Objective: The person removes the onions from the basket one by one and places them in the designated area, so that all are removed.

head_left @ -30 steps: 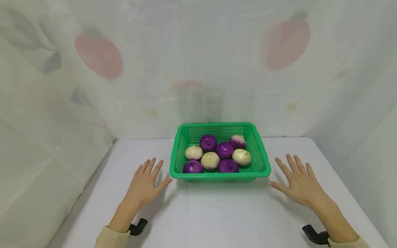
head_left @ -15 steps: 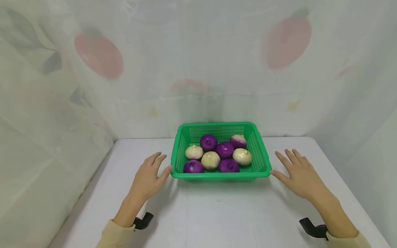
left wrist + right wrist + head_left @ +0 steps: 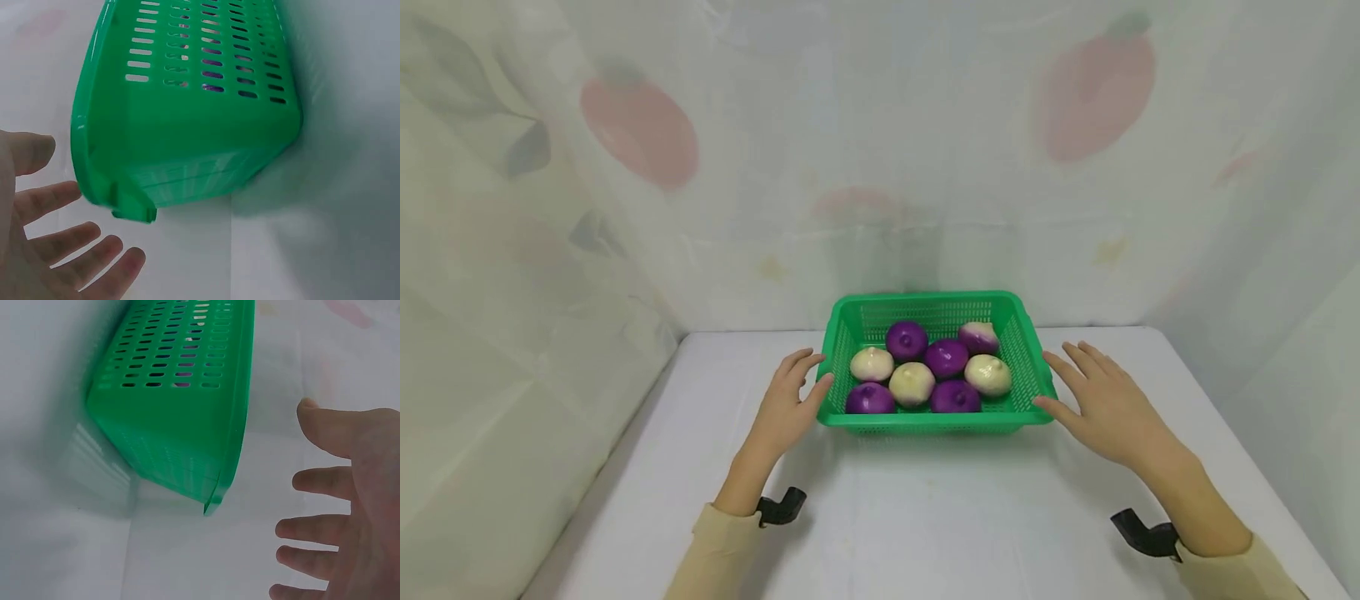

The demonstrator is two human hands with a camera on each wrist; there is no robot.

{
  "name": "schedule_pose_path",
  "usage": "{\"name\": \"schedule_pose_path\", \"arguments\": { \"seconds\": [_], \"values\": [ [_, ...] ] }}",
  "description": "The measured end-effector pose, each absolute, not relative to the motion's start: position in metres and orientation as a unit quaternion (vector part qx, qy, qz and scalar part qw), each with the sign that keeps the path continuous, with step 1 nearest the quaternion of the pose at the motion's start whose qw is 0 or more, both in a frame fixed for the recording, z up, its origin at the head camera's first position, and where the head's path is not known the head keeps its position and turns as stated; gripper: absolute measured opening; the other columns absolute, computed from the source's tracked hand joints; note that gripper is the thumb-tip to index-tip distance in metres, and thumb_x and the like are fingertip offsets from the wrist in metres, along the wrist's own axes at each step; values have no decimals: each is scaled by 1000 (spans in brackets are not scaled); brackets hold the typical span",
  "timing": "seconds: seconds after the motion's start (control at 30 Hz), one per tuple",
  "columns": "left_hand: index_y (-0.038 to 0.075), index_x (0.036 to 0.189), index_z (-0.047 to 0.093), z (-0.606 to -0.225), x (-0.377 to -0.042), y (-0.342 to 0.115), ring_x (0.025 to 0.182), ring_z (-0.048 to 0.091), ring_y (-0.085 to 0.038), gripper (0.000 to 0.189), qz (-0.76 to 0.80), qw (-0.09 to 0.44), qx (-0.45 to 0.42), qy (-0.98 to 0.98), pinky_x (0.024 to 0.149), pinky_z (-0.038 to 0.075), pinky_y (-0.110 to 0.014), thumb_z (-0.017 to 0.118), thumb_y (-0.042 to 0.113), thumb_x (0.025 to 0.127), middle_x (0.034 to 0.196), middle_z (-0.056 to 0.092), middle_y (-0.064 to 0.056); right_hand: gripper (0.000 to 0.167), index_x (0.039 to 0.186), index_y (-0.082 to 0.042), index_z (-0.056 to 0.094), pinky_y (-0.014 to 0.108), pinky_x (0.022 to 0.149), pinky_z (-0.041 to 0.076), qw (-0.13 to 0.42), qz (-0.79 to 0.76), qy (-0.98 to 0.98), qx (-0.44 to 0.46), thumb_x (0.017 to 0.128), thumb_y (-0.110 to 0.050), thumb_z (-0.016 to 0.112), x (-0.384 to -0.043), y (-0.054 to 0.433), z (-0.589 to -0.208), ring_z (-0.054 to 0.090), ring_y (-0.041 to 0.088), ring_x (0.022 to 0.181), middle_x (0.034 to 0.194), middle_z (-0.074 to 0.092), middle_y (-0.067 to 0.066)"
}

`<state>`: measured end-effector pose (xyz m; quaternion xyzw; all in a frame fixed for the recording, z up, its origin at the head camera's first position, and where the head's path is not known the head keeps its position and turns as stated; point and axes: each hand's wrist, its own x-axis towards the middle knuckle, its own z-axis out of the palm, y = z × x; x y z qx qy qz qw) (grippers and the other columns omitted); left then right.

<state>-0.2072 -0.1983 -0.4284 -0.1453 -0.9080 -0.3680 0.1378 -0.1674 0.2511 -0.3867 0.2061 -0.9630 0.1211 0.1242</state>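
A green plastic basket with slotted walls stands on the table. Inside lie several glossy, round, turnip-like vegetables, some purple and some cream, each with a small nub. My left hand is at the basket's left end, fingers spread and slightly bent, the tips overlapping the rim in the head view. On the other side, my right hand has its fingers stretched toward the right rim. In the right wrist view, a gap shows between those fingers and the basket wall. Neither hand holds anything.
A white cloth covers the table. Behind it hangs a pale curtain with faded fruit prints, close to the basket's far side. More sheeting closes off the left, and a pale wall the right. Each wrist carries a black camera mount.
Both hands have moved forward and inward, to the basket's two ends. The left fingers have bent a little. The basket and its contents have kept their places on the table.
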Motion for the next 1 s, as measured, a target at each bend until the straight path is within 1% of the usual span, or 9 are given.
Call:
{"name": "schedule_pose_path", "arguments": {
  "seconds": [0.07, 0.13, 0.33, 0.5, 0.67, 0.77, 0.9, 1.0],
  "values": [
    [4, 143, 55, -428, -211, -195, 137, 45, -39, 54, -394, 121, -145, -900, 102, 47, -56, 56, 42, 105, 154, 39, -18, 66, 146, -1, 50, 67, 109, 30, 133, 123, -960, 214, 98, -43, 65, -168, 247, -387, 35, 53, 139, 148, 44, 32],
    [4, 143, 54, -430, -214, -193, 137, 45, -39, 54, -415, 106, -139, -893, 103, 47, -55, 57, 41, 105, 154, 39, -19, 64, 145, -1, 51, 66, 108, 32, 141, 123, -957, 222, 98, -40, 67, -169, 244, -387, 37, 52, 138, 146, 46, 32],
    [3, 142, 54, -439, -225, -191, 136, 43, -38, 51, -484, 71, -110, -865, 104, 46, -55, 58, 37, 105, 153, 39, -18, 60, 144, -1, 53, 65, 105, 39, 159, 127, -947, 248, 97, -34, 69, -178, 236, -384, 43, 50, 134, 146, 46, 30],
    [8, 143, 55, -445, -232, -192, 137, 42, -41, 50, -511, 61, -91, -853, 106, 42, -58, 61, 37, 103, 153, 38, -15, 58, 142, 0, 55, 63, 103, 41, 171, 128, -939, 268, 97, -33, 69, -185, 229, -378, 46, 48, 132, 147, 46, 28],
    [15, 144, 53, -449, -234, -197, 138, 43, -39, 52, -538, 39, -64, -840, 108, 39, -60, 65, 40, 100, 154, 39, -10, 54, 141, -1, 56, 63, 102, 42, 163, 136, -935, 284, 98, -31, 68, -192, 222, -368, 48, 47, 131, 146, 48, 28],
    [17, 146, 52, -452, -235, -201, 138, 44, -38, 56, -552, 24, -56, -831, 105, 40, -62, 67, 43, 99, 156, 40, -8, 54, 141, -1, 57, 62, 102, 43, 153, 136, -935, 290, 99, -33, 67, -198, 218, -365, 49, 47, 131, 146, 48, 27],
    [19, 146, 51, -457, -235, -203, 137, 46, -34, 58, -569, 8, -59, -820, 105, 42, -59, 68, 46, 97, 154, 43, -3, 54, 141, -2, 56, 61, 101, 45, 138, 132, -937, 291, 100, -36, 65, -207, 215, -363, 49, 46, 131, 147, 48, 27],
    [18, 146, 51, -460, -236, -205, 139, 45, -33, 59, -581, 2, -72, -811, 108, 40, -57, 69, 45, 96, 153, 45, -2, 55, 142, -2, 56, 61, 99, 46, 124, 132, -940, 288, 100, -38, 65, -212, 214, -361, 48, 45, 132, 147, 47, 27]
  ]
}}
